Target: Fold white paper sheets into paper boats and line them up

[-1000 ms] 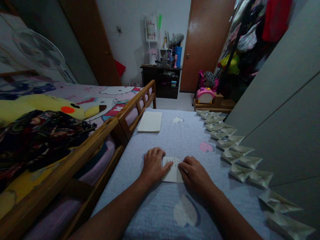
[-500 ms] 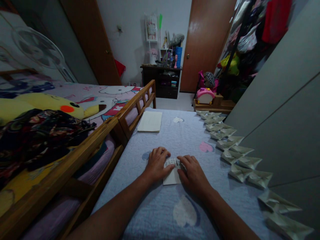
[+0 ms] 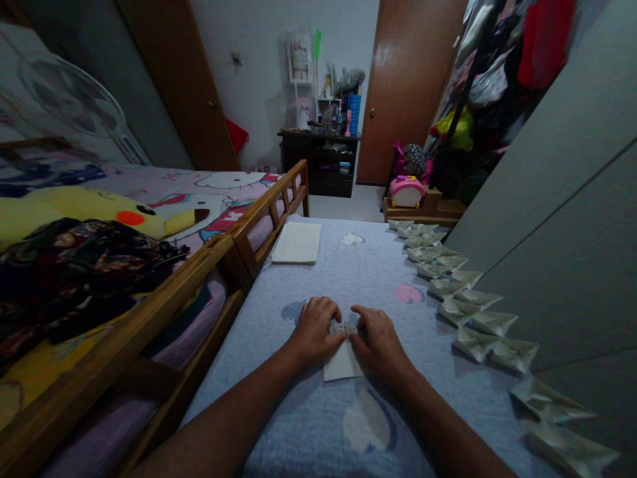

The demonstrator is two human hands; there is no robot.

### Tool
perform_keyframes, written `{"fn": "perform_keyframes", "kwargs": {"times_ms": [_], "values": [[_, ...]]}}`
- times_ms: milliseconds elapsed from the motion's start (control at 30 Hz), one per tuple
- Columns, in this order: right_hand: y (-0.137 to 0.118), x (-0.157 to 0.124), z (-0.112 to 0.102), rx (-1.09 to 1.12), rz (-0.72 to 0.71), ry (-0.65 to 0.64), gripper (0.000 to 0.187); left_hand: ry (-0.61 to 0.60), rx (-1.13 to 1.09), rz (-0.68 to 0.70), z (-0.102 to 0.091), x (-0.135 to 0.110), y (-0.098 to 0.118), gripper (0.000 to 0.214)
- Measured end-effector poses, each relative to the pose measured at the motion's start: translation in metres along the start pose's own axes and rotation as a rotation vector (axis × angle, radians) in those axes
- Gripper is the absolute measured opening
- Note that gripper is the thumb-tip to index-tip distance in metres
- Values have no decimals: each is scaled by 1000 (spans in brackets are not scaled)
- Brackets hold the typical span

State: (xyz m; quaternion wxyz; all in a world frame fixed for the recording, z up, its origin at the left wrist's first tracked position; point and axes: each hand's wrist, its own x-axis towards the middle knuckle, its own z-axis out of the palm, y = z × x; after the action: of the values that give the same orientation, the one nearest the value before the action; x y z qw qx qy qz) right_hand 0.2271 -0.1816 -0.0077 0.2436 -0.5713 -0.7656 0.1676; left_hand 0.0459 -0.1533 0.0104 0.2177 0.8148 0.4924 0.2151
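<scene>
A small folded sheet of paper lies on the bed in front of me, its plain white part toward me and a strip with printed marks at its far end. My left hand grips the far left part, thumb on the paper and fingers curled at its far edge. On the other side, my right hand pinches the far right part in the same way. Both thumbs lie close together near the middle of the printed strip. The fingers partly hide the paper's far corners.
Several folded paper boats line the bed's right edge beside a pale cabinet. A stack of paper sheets lies at the far left of the blue bedspread. A wooden rail borders the left side, with a yellow plush toy beyond.
The paper's near edge has come slightly toward me. My fingers have curled closer to the thumbs, and the printed strip looks narrower between them.
</scene>
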Motion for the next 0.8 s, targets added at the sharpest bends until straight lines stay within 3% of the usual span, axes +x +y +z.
{"fn": "perform_keyframes", "kwargs": {"times_ms": [233, 400, 667, 800], "values": [[0, 0, -2, -9, -22, 4, 8, -35, -120, 31, -2, -2, 2, 6], [1, 4, -7, 80, -27, 40, 15, 6, -281, 40, -2, -2, 2, 9], [10, 8, -11, 174, 22, 96, 24, 42, -550, -150, -2, 0, 2, 13], [10, 10, -9, 142, 33, 91, 27, 146, -424, -109, 1, 1, 2, 7]]}}
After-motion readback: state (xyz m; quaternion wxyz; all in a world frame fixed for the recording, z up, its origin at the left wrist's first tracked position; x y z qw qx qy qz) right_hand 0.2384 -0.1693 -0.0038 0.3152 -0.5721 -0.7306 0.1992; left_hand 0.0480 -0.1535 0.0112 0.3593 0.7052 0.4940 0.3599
